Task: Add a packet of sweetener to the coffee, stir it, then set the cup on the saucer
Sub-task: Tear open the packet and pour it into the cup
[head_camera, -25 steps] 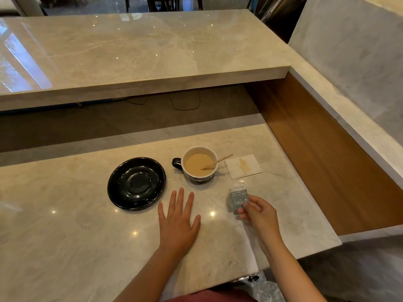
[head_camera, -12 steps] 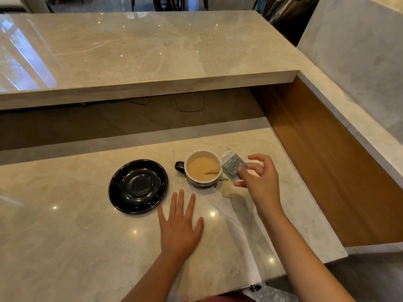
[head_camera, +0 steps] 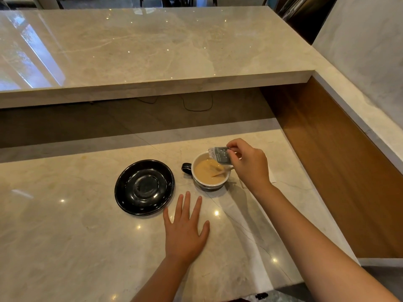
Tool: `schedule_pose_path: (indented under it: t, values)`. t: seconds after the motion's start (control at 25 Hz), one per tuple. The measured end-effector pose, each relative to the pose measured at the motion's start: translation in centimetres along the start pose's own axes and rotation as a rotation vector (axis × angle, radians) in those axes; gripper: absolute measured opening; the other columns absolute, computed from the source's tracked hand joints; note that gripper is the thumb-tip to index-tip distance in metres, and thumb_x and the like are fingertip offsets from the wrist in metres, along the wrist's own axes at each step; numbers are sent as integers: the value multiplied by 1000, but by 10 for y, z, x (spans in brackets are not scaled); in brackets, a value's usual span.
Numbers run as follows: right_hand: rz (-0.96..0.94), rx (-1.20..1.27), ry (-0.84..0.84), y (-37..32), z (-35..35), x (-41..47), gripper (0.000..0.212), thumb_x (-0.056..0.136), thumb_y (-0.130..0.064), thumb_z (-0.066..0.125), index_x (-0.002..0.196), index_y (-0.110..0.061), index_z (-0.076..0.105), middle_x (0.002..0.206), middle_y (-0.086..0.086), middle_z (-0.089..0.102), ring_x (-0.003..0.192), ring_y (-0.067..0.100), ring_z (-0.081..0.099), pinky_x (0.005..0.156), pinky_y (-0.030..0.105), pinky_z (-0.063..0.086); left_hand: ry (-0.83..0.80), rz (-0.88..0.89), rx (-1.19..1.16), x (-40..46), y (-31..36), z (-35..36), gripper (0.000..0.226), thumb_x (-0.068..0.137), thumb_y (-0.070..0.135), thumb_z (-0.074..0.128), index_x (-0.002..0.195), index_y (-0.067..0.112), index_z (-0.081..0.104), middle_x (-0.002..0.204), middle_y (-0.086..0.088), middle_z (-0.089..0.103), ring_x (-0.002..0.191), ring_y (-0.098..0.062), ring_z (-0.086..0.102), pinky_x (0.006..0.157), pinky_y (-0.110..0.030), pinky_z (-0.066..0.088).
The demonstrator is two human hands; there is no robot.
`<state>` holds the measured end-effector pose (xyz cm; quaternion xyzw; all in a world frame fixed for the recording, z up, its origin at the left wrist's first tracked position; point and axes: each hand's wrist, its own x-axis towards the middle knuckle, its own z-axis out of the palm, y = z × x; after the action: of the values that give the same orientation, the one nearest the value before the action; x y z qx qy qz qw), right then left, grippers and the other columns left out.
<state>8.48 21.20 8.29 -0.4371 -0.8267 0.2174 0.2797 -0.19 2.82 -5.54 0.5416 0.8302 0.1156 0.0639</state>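
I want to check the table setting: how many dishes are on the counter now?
2. The black saucer lies left, empty. The cup of coffee stands right of it on the counter, apart from it. The right hand could hide something small behind it.

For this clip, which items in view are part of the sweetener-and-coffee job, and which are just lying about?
Part of the job:
- sweetener packet, pinched in the right hand over the cup
- cup of coffee
- wooden stirrer in the cup
- black saucer, bare, left of the cup

Lying about:
- white napkin, mostly hidden behind the right hand
- dark cable under the raised counter
- left hand, flat on the countertop, idle
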Motion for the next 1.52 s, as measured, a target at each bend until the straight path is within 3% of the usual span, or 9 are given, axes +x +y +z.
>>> schedule_pose_path:
  t: [0.16, 0.32, 0.52, 0.72, 0.88, 0.96, 1.2, 1.36, 1.52]
  values:
    - [-158, -51, -24, -1, 4, 4, 18, 86, -19, 62, 102, -10, 63, 93, 13, 74, 76, 29, 69, 61, 27, 50, -12, -6, 3, 0, 0, -1, 62, 93, 57, 20, 149, 30, 18, 157, -6, 11, 143, -23, 2, 108, -55, -1]
    - [-221, -32, -25, 5, 9, 2, 15, 85, -19, 61, 97, -11, 65, 83, 10, 74, 67, 26, 68, 59, 15, 41, -21, -6, -2, 0, 1, -2, 63, 91, 54, 28, 149, 29, 19, 157, -6, 13, 143, -23, 3, 108, -57, 2]
    - [-240, 11, 17, 6, 8, 1, 21, 85, -25, 58, 99, -11, 66, 87, 11, 75, 71, 26, 70, 60, 31, 57, -29, -9, 1, 0, 1, -2, 62, 93, 57, 19, 149, 30, 19, 157, -6, 13, 143, -23, 4, 108, -55, 2]
    - [2, 93, 13, 6, 12, 1, 16, 88, -19, 57, 98, -7, 60, 96, 15, 71, 83, 27, 67, 62, 25, 52, -25, -4, -8, 0, 1, -3, 63, 91, 53, 29, 149, 30, 18, 157, -6, 13, 143, -22, 2, 107, -57, 2]
    - [79, 117, -17, 6, 10, 2, 15, 91, -17, 52, 100, -7, 56, 101, 14, 67, 75, 23, 66, 47, 7, 42, -26, -10, -8, 0, 1, -2, 64, 91, 54, 29, 149, 31, 16, 157, -6, 12, 143, -22, 1, 108, -55, 1]
    - [86, 101, -49, 4, 9, 5, 14, 92, -17, 50, 102, -8, 54, 101, 14, 66, 70, 20, 63, 51, 10, 45, -25, -10, -7, 0, 1, -1, 64, 91, 55, 29, 149, 30, 17, 157, -6, 12, 143, -22, 2, 108, -55, 1]
    - [26, 97, -81, -2, 6, 10, 14, 87, -7, 58, 101, -6, 61, 93, 16, 70, 80, 27, 67, 75, 39, 58, -18, -8, -13, 0, 1, -2, 63, 91, 54, 29, 148, 30, 20, 157, -6, 14, 143, -22, 3, 107, -56, 2]
    - [61, 123, -97, -1, 9, 6, 13, 86, -11, 60, 98, -9, 64, 93, 14, 71, 74, 26, 67, 70, 38, 59, -20, -8, -13, 1, 1, -3, 63, 91, 54, 29, 148, 29, 21, 157, -7, 15, 143, -23, 3, 107, -56, 2]
    - [237, 231, -16, 5, 5, 2, 9, 85, -10, 61, 92, -9, 66, 93, 11, 70, 80, 19, 63, 66, 25, 55, -18, -5, -2, 0, 1, -3, 63, 91, 54, 29, 148, 29, 23, 156, -7, 17, 142, -23, 6, 108, -54, 0]
